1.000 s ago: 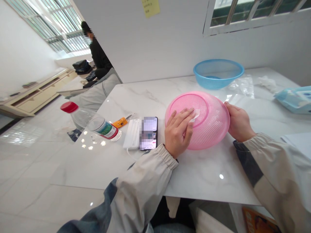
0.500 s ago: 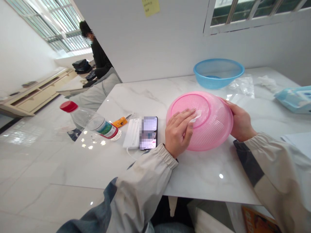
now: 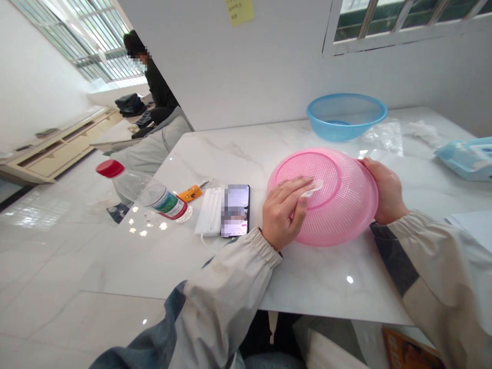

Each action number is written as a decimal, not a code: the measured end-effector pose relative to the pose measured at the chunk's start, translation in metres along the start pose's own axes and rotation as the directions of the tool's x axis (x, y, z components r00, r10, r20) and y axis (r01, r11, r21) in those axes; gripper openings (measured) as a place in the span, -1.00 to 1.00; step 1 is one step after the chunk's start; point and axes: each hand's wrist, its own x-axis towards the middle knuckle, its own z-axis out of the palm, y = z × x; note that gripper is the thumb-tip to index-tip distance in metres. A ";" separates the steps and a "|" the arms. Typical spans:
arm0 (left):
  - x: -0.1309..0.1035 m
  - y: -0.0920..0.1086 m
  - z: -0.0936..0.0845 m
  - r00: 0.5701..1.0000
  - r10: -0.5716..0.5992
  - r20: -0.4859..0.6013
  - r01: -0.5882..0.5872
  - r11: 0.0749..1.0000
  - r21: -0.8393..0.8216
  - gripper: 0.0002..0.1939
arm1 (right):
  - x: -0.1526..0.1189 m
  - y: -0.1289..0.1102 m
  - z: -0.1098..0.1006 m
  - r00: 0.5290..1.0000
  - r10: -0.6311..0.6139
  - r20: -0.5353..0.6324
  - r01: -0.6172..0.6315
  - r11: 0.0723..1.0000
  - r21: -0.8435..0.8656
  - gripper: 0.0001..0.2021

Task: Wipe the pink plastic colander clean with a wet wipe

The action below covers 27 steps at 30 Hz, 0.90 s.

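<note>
A pink mesh basket is tilted over the table with its round base facing me. My right hand grips its rim on the right side, the fingers hidden behind the wall. Against the base, my left hand presses a small white wipe, which sticks out past the fingertips. The rest of the wipe lies hidden under that hand. Behind the pink basket stands a blue mesh basket, upright near the wall.
Left of my forearm lie a phone, a white power bank with a cable, and an orange item. A red-capped bottle stands beside them. At right are a blue wipes pack and clear plastic. A person sits far left.
The pink basket has shifted slightly right and toward me, with my right hand moving along on its rim. My left hand stays on the base, and more of the wipe shows.
</note>
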 end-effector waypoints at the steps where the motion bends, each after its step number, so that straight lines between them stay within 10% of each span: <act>1: 0.000 0.000 0.000 1.000 0.007 0.004 -0.007 1.000 -0.009 -0.67 | 0.000 -0.001 0.000 0.999 0.046 -0.022 -0.045 0.998 0.053 -0.82; 12: 0.001 0.001 0.000 1.000 0.015 0.022 -0.014 0.999 -0.043 -0.68 | -0.008 -0.018 0.012 0.933 0.359 0.041 -0.360 0.932 0.043 -0.83; 27: 0.001 0.000 0.004 1.000 -0.019 0.003 0.019 1.000 0.010 -0.67 | -0.009 0.002 0.016 0.991 0.028 0.129 -0.030 0.999 0.018 -0.72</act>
